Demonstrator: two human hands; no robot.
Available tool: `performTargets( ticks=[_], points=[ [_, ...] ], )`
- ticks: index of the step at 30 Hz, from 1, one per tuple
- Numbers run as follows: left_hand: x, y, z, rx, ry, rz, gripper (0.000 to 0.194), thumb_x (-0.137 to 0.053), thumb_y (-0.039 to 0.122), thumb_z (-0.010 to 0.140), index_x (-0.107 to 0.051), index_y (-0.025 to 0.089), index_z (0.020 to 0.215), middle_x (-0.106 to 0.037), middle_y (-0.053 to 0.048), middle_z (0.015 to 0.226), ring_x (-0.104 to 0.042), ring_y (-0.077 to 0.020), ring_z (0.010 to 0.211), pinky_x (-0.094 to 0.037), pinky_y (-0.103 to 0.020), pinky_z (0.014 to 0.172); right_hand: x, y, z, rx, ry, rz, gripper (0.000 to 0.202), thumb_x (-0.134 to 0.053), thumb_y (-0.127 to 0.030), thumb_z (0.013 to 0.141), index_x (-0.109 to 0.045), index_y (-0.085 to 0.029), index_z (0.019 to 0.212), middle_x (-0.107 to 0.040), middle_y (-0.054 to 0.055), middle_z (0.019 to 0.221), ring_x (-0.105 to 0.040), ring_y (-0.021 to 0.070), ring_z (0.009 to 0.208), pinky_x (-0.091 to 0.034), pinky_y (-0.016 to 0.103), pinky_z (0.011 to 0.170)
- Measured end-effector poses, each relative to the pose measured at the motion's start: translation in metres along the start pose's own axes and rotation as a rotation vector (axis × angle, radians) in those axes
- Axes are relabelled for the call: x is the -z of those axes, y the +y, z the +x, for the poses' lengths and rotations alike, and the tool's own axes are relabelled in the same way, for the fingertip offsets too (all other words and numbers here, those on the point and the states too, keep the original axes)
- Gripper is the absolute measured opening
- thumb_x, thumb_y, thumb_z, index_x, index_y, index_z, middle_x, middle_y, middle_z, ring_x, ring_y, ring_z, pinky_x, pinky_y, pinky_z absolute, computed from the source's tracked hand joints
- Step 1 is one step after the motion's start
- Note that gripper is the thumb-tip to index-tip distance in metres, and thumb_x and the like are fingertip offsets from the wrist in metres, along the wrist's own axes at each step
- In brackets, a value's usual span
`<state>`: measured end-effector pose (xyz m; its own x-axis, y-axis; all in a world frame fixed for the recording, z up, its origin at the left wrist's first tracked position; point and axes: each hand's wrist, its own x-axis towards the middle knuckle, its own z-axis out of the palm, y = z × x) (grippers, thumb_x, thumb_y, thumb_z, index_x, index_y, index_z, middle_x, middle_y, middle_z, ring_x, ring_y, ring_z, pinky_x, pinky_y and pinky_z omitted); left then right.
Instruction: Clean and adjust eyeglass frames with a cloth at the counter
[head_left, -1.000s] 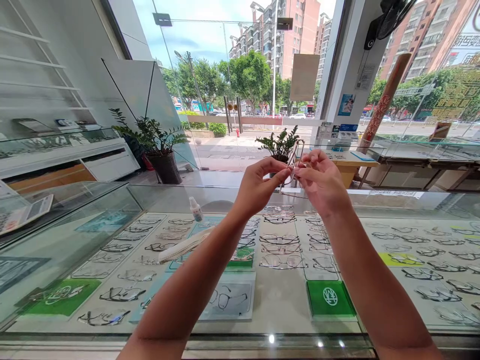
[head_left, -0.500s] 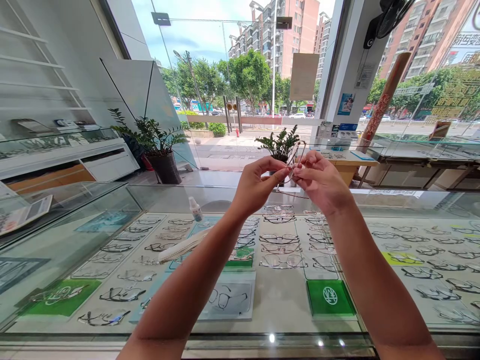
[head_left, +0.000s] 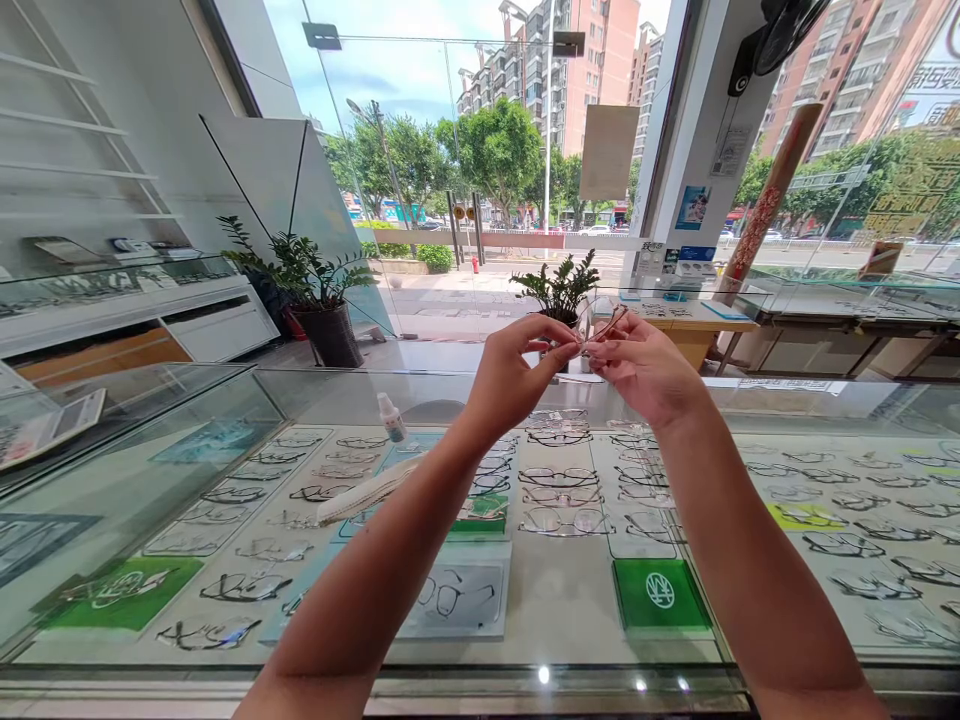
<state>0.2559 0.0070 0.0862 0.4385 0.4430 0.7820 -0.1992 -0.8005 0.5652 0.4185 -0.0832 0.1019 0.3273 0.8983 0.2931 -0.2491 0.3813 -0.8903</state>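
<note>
A thin-framed pair of glasses (head_left: 613,322) is held up in front of me, above the far edge of the glass display case (head_left: 555,610). My left hand (head_left: 521,362) pinches it between thumb and fingertips from the left. From the right, my right hand (head_left: 646,365) has its fingers closed on the same pair, close to the left fingertips. The glasses are seen at a slant, and my fingers hide much of the frame. Below my hands, rows of glasses (head_left: 559,478) lie inside the case.
A small white spray bottle (head_left: 391,418) and a pale zippered case (head_left: 367,495) are left of my hands on the counter. Beneath the glass is a green card (head_left: 660,595). Potted plants (head_left: 330,330) stand beyond, before the shop window.
The glasses have turned in my fingers: the lens rim stood upright before and now leans over to the right, lower down. Both hands stay in nearly the same place.
</note>
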Motion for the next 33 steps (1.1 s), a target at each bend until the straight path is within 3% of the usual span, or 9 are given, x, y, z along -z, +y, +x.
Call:
performTargets(
  ticks=[9, 15, 23, 26, 28, 33],
  points=[
    [0.004, 0.000, 0.000, -0.047, 0.019, 0.109, 0.007, -0.074, 0.028, 0.096, -0.076, 0.025, 0.091, -0.080, -0.003, 0.101, -0.075, -0.0193, 0.100, -0.062, -0.041, 0.094, 0.009, 0.006, 0.007, 0.110, 0.047, -0.114, 0.046, -0.088, -0.017, 0.061, -0.047, -0.027, 0.080, -0.053, 0.000, 0.087, -0.057, 0.0174, 0.082, -0.056, 0.038, 0.078],
    [0.008, -0.001, 0.002, -0.049, 0.018, 0.152, 0.009, -0.073, 0.030, 0.097, -0.077, 0.025, 0.091, -0.081, -0.005, 0.102, -0.075, -0.0216, 0.101, -0.062, -0.044, 0.097, 0.017, 0.013, 0.013, 0.370, 0.219, -0.293, 0.042, -0.082, -0.018, 0.064, -0.046, -0.028, 0.084, -0.053, 0.000, 0.092, -0.061, 0.0196, 0.088, -0.059, 0.042, 0.083],
    [0.013, -0.003, 0.003, -0.148, -0.004, 0.279, 0.010, -0.071, 0.024, 0.097, -0.077, 0.026, 0.090, -0.080, -0.005, 0.101, -0.073, -0.0230, 0.099, -0.059, -0.043, 0.092, 0.023, 0.009, 0.014, 0.411, 0.334, -0.378, 0.035, -0.077, -0.017, 0.067, -0.047, -0.028, 0.083, -0.052, 0.000, 0.085, -0.057, 0.0185, 0.081, -0.054, 0.040, 0.073],
    [0.014, -0.004, 0.003, -0.109, 0.027, 0.279, 0.008, -0.072, 0.026, 0.096, -0.078, 0.025, 0.090, -0.079, -0.006, 0.102, -0.072, -0.0231, 0.101, -0.060, -0.043, 0.092, 0.024, 0.003, 0.012, 0.480, 0.416, -0.406, 0.032, -0.076, -0.017, 0.069, -0.048, -0.027, 0.081, -0.052, 0.000, 0.083, -0.054, 0.0179, 0.077, -0.051, 0.040, 0.071],
    [0.014, -0.006, 0.004, -0.025, 0.084, 0.201, 0.007, -0.073, 0.029, 0.095, -0.077, 0.024, 0.091, -0.079, -0.006, 0.105, -0.072, -0.0221, 0.102, -0.062, -0.041, 0.090, 0.024, 0.000, 0.010, 0.529, 0.391, -0.422, 0.032, -0.077, -0.017, 0.071, -0.049, -0.027, 0.081, -0.052, 0.000, 0.083, -0.054, 0.0180, 0.076, -0.051, 0.040, 0.072],
    [0.015, -0.011, 0.007, 0.135, 0.167, 0.030, 0.015, -0.080, 0.038, 0.091, -0.078, 0.022, 0.090, -0.081, -0.007, 0.098, -0.074, -0.0215, 0.102, -0.065, -0.033, 0.080, 0.010, 0.000, 0.003, 0.481, 0.128, -0.397, 0.023, -0.078, -0.022, 0.077, -0.055, -0.027, 0.080, -0.051, -0.001, 0.082, -0.054, 0.0172, 0.077, -0.056, 0.040, 0.076]
  ],
)
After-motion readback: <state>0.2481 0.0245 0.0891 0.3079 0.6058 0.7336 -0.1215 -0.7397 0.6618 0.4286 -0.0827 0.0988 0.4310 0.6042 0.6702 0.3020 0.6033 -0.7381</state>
